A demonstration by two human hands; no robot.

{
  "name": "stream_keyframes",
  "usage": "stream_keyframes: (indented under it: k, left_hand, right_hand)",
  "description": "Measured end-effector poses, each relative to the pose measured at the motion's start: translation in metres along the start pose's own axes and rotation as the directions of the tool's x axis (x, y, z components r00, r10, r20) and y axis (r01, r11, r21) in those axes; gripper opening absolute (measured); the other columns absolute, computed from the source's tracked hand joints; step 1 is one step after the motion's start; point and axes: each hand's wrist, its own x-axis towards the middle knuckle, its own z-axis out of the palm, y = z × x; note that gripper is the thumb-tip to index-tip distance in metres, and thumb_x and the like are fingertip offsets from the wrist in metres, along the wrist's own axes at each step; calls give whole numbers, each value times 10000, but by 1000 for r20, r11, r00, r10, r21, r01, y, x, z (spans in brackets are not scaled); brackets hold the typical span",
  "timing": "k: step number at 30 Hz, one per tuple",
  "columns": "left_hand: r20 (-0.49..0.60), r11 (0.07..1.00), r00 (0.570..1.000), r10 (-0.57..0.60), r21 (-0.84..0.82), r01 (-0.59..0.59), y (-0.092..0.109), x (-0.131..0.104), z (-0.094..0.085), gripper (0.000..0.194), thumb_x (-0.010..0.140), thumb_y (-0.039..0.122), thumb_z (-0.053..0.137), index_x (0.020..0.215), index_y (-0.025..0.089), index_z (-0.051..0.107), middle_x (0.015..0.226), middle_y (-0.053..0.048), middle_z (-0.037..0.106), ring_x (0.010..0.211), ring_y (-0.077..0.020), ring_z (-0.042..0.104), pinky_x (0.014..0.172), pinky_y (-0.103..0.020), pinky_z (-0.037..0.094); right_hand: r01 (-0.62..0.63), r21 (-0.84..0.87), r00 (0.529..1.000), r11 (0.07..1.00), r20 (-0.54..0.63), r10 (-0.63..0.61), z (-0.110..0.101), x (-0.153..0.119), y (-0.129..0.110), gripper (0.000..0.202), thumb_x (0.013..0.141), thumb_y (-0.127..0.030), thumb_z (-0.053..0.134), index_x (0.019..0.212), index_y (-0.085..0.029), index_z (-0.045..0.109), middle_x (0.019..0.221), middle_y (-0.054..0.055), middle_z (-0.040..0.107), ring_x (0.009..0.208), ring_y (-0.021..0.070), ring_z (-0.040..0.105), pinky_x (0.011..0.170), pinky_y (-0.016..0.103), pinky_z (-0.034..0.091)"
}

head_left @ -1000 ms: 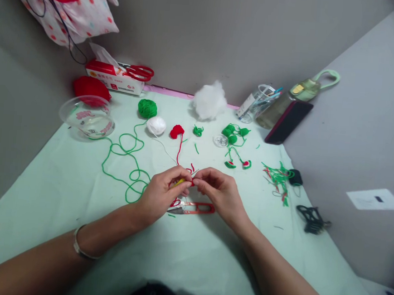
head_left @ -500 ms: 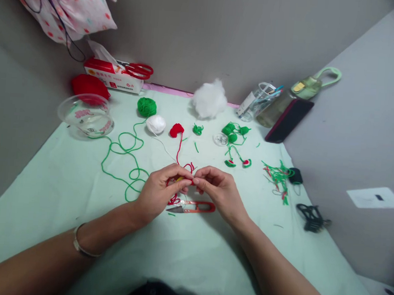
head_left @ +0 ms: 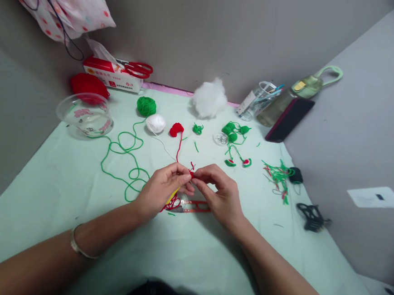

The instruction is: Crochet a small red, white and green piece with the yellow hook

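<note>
Between my two hands is a small red yarn piece [head_left: 191, 175], mostly hidden by fingertips. My left hand [head_left: 165, 186] pinches it from the left and also has a yellow-handled tool [head_left: 172, 195] lying in it. From the right, my right hand [head_left: 219, 190] pinches the same piece between thumb and forefinger. Loose red yarn [head_left: 172, 203] hangs under my left hand. Orange thread snips [head_left: 197, 206] lie on the cloth below my hands, partly covered. A red strand runs up to a small red yarn bundle [head_left: 176, 129].
Green yarn ball [head_left: 146, 106], white yarn ball [head_left: 155, 123] and clear bowl [head_left: 86, 116] stand left. White stuffing [head_left: 210, 98] is at the back. Small green pieces [head_left: 232, 134], a phone [head_left: 289, 120], yarn scraps [head_left: 279, 176] and a black clip [head_left: 310, 217] are right.
My left fingers have shifted around the red piece, and the yellow tool now points downward beneath them. My right hand has turned slightly and covers the end of the snips.
</note>
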Motion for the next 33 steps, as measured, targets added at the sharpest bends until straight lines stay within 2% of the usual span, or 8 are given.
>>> stream_keyframes:
  k: [7,11,18,21,23,27,29,33]
  left_hand:
    - [23,987,996,-86,-135,88,3,2,1,315,787,418,879,853,148,730,784,-6,724,747,-129,709,762,-247,576]
    - [-6,994,998,-69,-89,68,2,2,-1,269,803,399,863,825,158,745,780,-4,734,754,-124,708,785,-242,570]
    - [-48,995,999,4,103,1,1,3,-3,191,866,342,780,817,170,713,787,-3,739,759,-143,723,799,-271,579]
    - [-40,991,999,25,132,-19,3,3,-3,203,907,353,728,837,172,668,764,-3,731,746,-142,715,769,-265,571]
    - [-37,989,999,27,147,-22,3,2,-3,210,938,365,684,857,180,625,728,1,721,699,-137,695,706,-254,549]
    - [-25,985,999,25,171,-21,3,0,-3,218,976,379,626,881,196,556,678,10,698,624,-125,643,618,-236,495]
    - [-11,990,1000,22,141,-21,3,-1,-4,190,969,371,643,949,206,551,680,24,686,609,-121,623,590,-227,478]
    - [32,998,999,23,62,-25,2,1,-5,156,960,306,645,1084,224,599,711,38,652,619,-105,587,558,-196,453]
  right_hand:
    - [162,-200,986,966,-4,-166,-1,-2,-1,141,970,-107,611,970,-235,672,900,30,701,792,145,672,711,279,578]
    - [214,-243,976,946,26,-214,0,-4,1,117,984,-133,627,1040,-228,667,950,55,721,808,153,695,722,279,599]
    - [232,-272,973,934,64,-223,-1,-3,1,110,990,-139,603,967,-222,671,902,61,726,820,168,695,724,289,576]
    - [122,-155,992,980,40,-117,-1,-1,-3,95,951,-156,616,895,-216,664,856,40,691,765,154,662,694,282,558]
    - [-51,-7,998,999,35,52,-2,1,-7,70,911,-187,642,847,-210,654,831,25,672,740,143,645,687,275,552]
    - [-413,266,910,871,169,380,-6,7,-13,126,844,-295,713,797,-198,647,766,5,683,697,137,652,691,279,551]
    - [-471,320,881,822,206,425,-7,9,-14,159,815,-324,742,790,-195,652,741,-1,685,686,138,656,697,284,551]
    - [-485,327,874,811,227,430,-5,10,-13,174,786,-335,764,790,-197,660,730,-6,679,673,135,640,688,288,546]
